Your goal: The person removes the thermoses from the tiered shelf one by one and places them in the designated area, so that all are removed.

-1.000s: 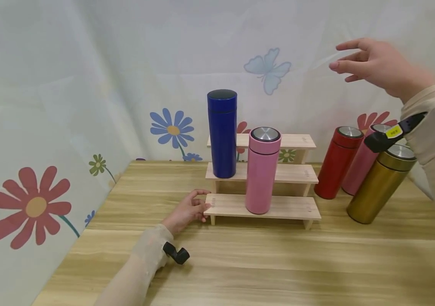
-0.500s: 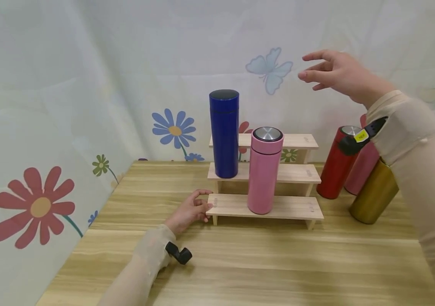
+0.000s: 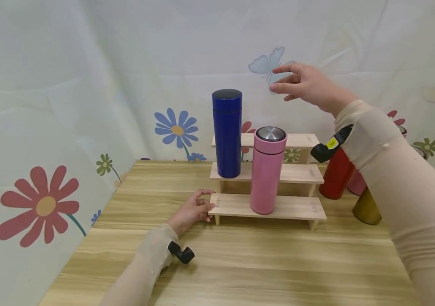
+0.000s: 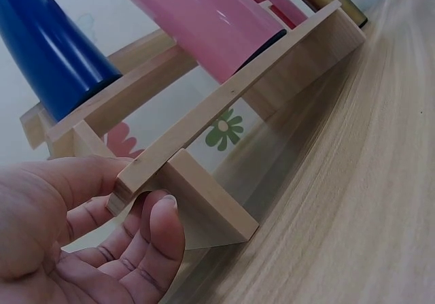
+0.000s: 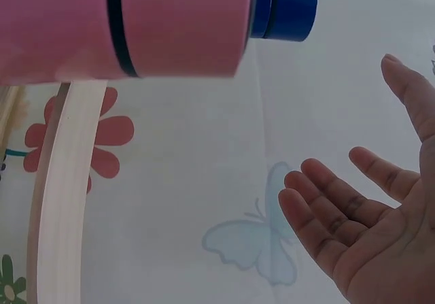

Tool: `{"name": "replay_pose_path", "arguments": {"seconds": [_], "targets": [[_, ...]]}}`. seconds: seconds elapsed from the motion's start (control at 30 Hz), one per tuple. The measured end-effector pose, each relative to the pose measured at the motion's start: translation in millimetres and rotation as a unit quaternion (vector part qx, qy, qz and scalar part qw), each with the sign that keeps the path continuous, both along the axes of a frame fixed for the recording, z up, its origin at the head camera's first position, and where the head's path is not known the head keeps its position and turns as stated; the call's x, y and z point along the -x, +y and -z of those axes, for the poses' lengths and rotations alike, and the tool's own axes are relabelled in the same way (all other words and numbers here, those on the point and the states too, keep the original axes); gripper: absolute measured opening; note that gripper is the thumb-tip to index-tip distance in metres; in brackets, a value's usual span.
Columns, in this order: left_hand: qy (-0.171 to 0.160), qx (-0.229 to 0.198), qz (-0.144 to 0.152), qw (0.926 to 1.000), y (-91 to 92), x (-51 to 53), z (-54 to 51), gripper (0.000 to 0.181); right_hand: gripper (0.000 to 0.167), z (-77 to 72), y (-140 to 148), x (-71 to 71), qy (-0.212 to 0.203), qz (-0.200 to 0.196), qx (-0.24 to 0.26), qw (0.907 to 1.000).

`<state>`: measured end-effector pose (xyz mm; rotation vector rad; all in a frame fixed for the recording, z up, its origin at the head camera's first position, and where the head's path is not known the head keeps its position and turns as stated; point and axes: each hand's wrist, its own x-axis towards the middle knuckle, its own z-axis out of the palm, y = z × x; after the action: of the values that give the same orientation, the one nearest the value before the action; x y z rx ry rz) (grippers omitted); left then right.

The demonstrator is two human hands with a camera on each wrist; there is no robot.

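The left forearm (image 3: pixel 133 267) reaches up from the lower edge of the head view, angled rightward and lying low over the bench (image 3: pixel 240 263). At its end, the left hand (image 3: pixel 191 212) pinches the left end of the lowest board of a three-tiered wooden stand (image 3: pixel 298 207); in the left wrist view, the other fingers curl beneath that board, near the leg. The stand sits upright on the bench, before a flower-printed cloth (image 3: pixel 183 51). A blue bottle (image 3: pixel 227 136) stands upright toward the left of the middle tier. Right of it, a pink bottle (image 3: pixel 266 174) with a silver-topped lid stands near the middle of the lowest tier. Above and apart from both bottles, the right hand (image 3: pixel 311 87) is held in the air, empty, its fingers spread and slightly bent, pointing left, with the thumb apart from them. The right forearm (image 3: pixel 405 187) slants up to it from the lower right, partly hiding a red bottle (image 3: pixel 337 176), a second pink one (image 3: pixel 357 183) and a gold bottle (image 3: pixel 366 208).
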<state>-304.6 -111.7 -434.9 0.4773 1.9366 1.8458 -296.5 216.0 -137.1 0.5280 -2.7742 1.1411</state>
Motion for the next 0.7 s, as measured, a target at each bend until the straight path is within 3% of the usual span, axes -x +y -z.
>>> {"name": "replay_pose_path", "arguments": {"seconds": [0.33,0.7], "targets": [[-0.002,-0.006,0.007,1.0,2.0,-2.1,-0.7,0.049,0.067,5.4,-30,4.0,-0.008,-0.044,0.008,0.999],[-0.007,-0.007,0.007,0.9999,3.0,-5.5,-3.2,0.049,0.069,11.3,-53,14.5,-0.01,-0.071,-0.015,0.9973]]}}
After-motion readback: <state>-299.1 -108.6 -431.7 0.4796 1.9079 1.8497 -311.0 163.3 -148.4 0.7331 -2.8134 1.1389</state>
